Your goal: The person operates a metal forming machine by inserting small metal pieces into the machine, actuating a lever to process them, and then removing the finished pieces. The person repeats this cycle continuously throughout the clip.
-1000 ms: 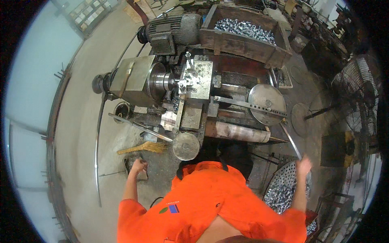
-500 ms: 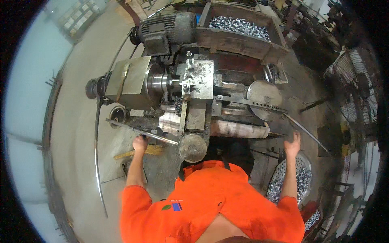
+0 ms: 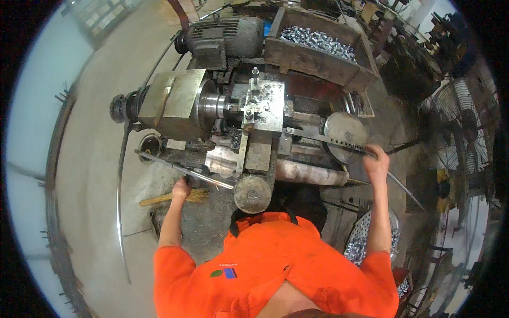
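Perforated bar [image 3: 313, 136] is gripped by right hand [image 3: 376, 160] at disc's [image 3: 342, 124] 4 o'clock; left hand's [image 3: 181, 188] hold can't be told.

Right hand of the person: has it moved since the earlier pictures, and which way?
Yes. Judged against the wooden box, the right hand has moved upward in the picture, closer to it.

Moderate, fairly even light is falling across the scene. The pale floor [image 3: 98, 169] at left is looking brighter than the dim clutter [image 3: 413, 63] at far right. The metal cover [image 3: 180, 95] is carrying a soft sheen, and the long rod [image 3: 119, 227] is catching 1 sharp glint. Darkness is hiding detail under the machine's [image 3: 270, 106] near side. Fisheye distortion is bowing the left wall [image 3: 32, 138]; black is swallowing all 4 corners.
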A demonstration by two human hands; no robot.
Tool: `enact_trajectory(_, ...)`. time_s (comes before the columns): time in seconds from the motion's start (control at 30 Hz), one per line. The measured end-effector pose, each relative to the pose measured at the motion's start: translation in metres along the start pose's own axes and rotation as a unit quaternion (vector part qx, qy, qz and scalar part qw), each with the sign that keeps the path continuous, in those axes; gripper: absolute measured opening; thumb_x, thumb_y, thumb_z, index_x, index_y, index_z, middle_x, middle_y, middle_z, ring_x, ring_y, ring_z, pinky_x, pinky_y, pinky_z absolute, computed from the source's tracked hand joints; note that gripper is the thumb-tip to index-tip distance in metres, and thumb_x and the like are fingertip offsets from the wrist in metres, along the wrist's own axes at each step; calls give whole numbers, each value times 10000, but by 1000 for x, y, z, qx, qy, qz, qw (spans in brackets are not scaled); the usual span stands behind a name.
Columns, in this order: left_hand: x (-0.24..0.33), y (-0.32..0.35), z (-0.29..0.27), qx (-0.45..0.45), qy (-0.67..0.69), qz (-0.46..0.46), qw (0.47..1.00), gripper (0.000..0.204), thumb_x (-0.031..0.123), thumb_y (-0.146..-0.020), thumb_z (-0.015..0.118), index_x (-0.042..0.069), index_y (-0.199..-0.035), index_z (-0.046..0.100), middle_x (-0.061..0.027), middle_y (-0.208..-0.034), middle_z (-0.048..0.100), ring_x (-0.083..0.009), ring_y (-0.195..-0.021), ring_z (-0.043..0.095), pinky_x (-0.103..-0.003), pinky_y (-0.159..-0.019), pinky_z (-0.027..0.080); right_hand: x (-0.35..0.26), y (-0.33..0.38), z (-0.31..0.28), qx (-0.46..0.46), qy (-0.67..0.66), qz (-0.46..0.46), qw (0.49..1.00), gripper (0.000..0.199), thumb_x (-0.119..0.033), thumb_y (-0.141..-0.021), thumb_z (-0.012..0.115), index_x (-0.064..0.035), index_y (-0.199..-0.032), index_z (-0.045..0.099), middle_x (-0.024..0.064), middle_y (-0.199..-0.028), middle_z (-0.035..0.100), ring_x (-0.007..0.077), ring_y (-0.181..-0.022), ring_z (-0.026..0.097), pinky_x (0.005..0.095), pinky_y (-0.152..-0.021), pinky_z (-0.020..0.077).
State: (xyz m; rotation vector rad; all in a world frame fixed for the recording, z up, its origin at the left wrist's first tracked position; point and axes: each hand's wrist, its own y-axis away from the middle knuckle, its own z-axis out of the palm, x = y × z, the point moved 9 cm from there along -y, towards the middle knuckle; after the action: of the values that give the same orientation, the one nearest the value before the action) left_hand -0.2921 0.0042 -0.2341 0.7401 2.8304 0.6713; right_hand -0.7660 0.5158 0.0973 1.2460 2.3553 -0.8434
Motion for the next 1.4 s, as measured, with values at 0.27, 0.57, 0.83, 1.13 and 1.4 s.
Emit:
enact_trajectory(0.27, -80, 67, -117, 95, 282, 9, 955, 383, 360, -813, 586, 83, -1078, 586, -174, -936, 636, -330, -901, 602, -413, -761, 477, -255, -60, 131, -158, -172, -273, 933, 333, -157, -562, 593, -48, -868, 663, 161, -946, 631, 323, -906, 578, 374, -823, 457)
enact_trajectory(0.57, -194, 196, -210, 299, 57, -182, 935, 376, 351, -767, 625, 66, -1012, 609, -177, -821, 638, -344, -802, 623, -422, -701, 487, -328, -62, 257, -266, -2, -248, 932, 227, -184, -527, 583, -60, -682, 692, 196, -691, 633, 360, -704, 619, 383, -697, 506)
enact_trajectory(0.83, -262, 156, -197, 208, 96, -313, 922, 365, 347, -737, 577, 18, -875, 656, -221, -895, 637, -364, -850, 619, -443, -759, 487, -330, -55, 260, -291, -2, -258, 921, 251, -190, -519, 590, -4, -673, 656, 236, -755, 622, 381, -756, 615, 409, -725, 506)
enact_trajectory(1.13, -138, 216, -188, 286, 147, -289, 902, 289, 294, -709, 587, 50, -861, 621, -196, -825, 629, -390, -801, 600, -463, -699, 471, -332, -52, 260, -311, 73, -272, 908, 317, -255, -547, 635, -18, -754, 676, 192, -778, 645, 329, -772, 639, 383, -737, 520)
enact_trajectory(1.4, -91, 224, -181, 296, 203, -167, 918, 364, 338, -728, 633, 11, -869, 554, -230, -840, 613, -412, -826, 584, -462, -719, 459, -323, -62, 242, -255, 124, -319, 904, 240, -208, -565, 593, -21, -694, 670, 188, -792, 649, 342, -796, 627, 394, -736, 510)
